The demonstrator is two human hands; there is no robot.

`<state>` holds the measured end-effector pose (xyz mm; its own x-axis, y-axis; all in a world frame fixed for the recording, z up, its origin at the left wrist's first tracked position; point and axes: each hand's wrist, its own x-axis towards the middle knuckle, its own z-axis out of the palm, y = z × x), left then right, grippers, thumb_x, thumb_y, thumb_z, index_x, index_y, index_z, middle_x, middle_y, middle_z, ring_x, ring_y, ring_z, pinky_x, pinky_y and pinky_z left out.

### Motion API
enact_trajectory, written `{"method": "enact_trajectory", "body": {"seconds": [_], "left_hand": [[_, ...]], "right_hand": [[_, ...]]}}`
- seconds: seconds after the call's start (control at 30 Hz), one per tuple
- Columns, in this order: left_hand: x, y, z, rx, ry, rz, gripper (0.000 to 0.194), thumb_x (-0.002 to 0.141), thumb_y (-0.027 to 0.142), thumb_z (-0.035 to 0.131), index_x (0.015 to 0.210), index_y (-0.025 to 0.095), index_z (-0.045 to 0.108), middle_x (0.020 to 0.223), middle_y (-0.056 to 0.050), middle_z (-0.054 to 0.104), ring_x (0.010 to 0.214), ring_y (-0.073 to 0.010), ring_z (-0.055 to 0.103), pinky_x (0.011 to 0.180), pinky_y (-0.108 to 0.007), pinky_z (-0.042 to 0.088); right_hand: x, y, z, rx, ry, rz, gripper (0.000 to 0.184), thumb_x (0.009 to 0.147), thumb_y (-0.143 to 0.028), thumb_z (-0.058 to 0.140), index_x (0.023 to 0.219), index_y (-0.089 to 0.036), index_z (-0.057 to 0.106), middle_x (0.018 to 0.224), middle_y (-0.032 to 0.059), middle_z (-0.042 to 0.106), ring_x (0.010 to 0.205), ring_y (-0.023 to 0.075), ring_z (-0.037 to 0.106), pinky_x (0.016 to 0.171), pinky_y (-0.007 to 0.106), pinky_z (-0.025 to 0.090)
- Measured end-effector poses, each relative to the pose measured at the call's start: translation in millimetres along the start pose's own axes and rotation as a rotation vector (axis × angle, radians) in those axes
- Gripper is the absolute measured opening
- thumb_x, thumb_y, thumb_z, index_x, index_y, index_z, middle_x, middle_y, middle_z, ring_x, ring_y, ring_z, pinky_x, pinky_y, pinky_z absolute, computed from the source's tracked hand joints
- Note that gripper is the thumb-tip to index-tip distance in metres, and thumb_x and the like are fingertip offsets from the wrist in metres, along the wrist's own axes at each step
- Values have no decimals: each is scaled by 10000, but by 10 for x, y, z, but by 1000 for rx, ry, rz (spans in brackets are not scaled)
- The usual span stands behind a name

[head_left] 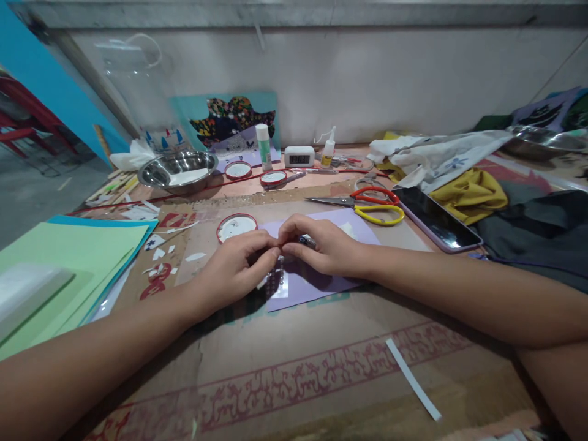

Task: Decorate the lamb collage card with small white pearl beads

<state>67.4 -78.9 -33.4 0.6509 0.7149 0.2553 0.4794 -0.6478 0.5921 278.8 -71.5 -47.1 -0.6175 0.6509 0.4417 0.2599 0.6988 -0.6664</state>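
My left hand [241,263] and my right hand [316,242] meet over a sheet of purple paper [326,282]. Thumb and forefinger of each are pinched together, fingertips touching; whatever they hold is too small to make out. Just under the left fingertips lies a small clear sheet with rows of dark dots [278,282], partly covered. Something dark and patterned [307,241] shows beneath the right palm, mostly hidden. Behind the left hand stands a shallow red-rimmed lid [236,226] with tiny bits in it.
Scissors [374,205] with red and yellow handles and a phone [436,217] lie to the right. Farther back are a steel bowl [178,165], glue stick [264,147], small clock [299,157] and glue bottle [328,149]. Green paper [87,257] is stacked left. A white strip [413,380] lies in front.
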Motion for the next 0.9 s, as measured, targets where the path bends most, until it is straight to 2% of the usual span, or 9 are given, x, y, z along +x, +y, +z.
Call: {"method": "enact_trajectory", "body": {"seconds": [0.17,0.43,0.63,0.9], "left_hand": [[8,-42,-3,-16,-25,13,243,948,309,470,847,173,643,757,-5,615,721,-146,558,679,-262,422],[6,-54,7,-29,-10,-48,239,913,273,462,761,186,625,721,5,603,697,-144,547,665,-259,416],[15,-69,13,-36,2,-45,233,892,222,462,693,181,577,671,23,547,660,-130,515,632,-249,385],[26,-49,23,8,11,-50,244,870,224,435,673,179,572,674,6,571,670,-141,526,645,-262,403]], "right_hand": [[8,13,9,39,-1,-16,54,922,-167,551,970,-190,538,893,13,680,810,135,642,745,261,502],[2,14,17,34,-19,1,63,932,-160,522,983,-195,530,882,11,671,789,130,644,721,256,503],[-1,2,20,22,-28,30,72,941,-163,516,1004,-194,535,904,17,674,814,135,655,740,264,506],[5,-1,39,9,-14,70,91,925,-247,593,992,-198,555,909,24,689,827,150,663,754,278,515]]}}
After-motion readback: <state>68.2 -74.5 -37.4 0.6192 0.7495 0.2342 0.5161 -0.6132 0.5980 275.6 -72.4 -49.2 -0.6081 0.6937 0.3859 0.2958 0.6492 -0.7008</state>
